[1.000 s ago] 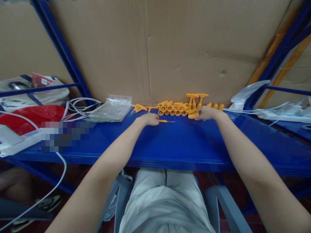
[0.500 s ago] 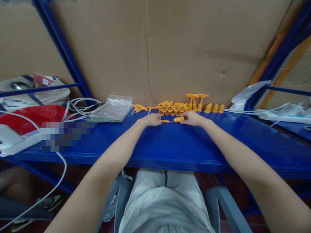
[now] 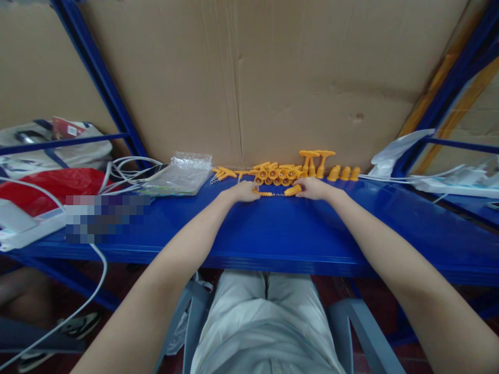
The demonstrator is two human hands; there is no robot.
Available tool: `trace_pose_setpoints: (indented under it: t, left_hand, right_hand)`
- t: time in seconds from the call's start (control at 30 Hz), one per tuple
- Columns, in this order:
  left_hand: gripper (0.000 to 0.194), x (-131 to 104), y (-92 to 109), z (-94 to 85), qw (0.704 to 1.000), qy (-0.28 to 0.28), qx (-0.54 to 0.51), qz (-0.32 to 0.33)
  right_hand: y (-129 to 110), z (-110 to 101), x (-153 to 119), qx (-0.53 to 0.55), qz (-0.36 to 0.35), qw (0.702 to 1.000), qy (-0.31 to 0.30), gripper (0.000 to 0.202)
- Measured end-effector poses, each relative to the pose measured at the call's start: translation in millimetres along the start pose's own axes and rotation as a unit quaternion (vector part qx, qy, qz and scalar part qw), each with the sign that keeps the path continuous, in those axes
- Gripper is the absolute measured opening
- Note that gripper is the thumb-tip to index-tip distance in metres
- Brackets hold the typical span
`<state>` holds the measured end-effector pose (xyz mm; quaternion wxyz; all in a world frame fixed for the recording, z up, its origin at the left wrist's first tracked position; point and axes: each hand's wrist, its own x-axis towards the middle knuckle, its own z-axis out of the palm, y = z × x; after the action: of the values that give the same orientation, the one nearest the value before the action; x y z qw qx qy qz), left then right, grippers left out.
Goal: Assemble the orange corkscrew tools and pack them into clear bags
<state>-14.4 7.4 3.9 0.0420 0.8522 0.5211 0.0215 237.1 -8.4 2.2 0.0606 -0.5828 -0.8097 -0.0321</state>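
Note:
Over the blue table, my left hand (image 3: 248,191) is closed on the handle end of a yellow corkscrew (image 3: 266,194). Its ribbed shank and thin metal spiral point right. My right hand (image 3: 313,188) is closed around a yellow bell-shaped cap (image 3: 293,190), whose narrower end faces the spiral's tip. Spiral and cap look a little apart. Just behind both hands lies a stack of yellow caps (image 3: 277,182), open ends toward me.
Two yellow T-handled pieces (image 3: 320,162) stand at the back, beside several upright yellow caps (image 3: 345,173). More yellow T-handles (image 3: 224,173) lie left of the stack. A clear plastic packet (image 3: 183,176), white cables (image 3: 134,162) and a red bag (image 3: 42,189) are further left.
My right hand has shifted slightly right with the cap, and the gap between the cap and the spiral looks wider. My left hand stays nearly still.

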Motion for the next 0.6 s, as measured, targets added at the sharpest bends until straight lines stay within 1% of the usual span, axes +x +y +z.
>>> trace_pose_setpoints:
  t: [0.13, 0.23, 0.33, 0.5, 0.6]
  left_hand:
    - [0.037, 0, 0, 0.3, 1.000, 0.008, 0.013, 0.008]
    - [0.038, 0, -1, -0.1, 1.000, 0.015, 0.018, 0.016]
    - [0.037, 0, -1, -0.6, 1.000, 0.016, 0.010, 0.016]
    - [0.032, -1, 0, -0.9, 1.000, 0.012, -0.009, 0.005]
    - [0.033, -2, 1, -1.2, 1.000, 0.011, -0.008, -0.001]
  right_hand:
    - [-8, 3, 0, 0.021, -0.022, 0.999, 0.026, 0.036]
    - [-11, 4, 1, 0.048, -0.032, 0.998, 0.020, 0.030]
    - [-7, 4, 2, 0.043, -0.033, 0.998, 0.010, 0.032]
    - [9, 4, 4, 0.007, -0.003, 1.000, 0.017, 0.039]
    - [5, 4, 3, 0.022, -0.009, 1.000, 0.016, 0.041]
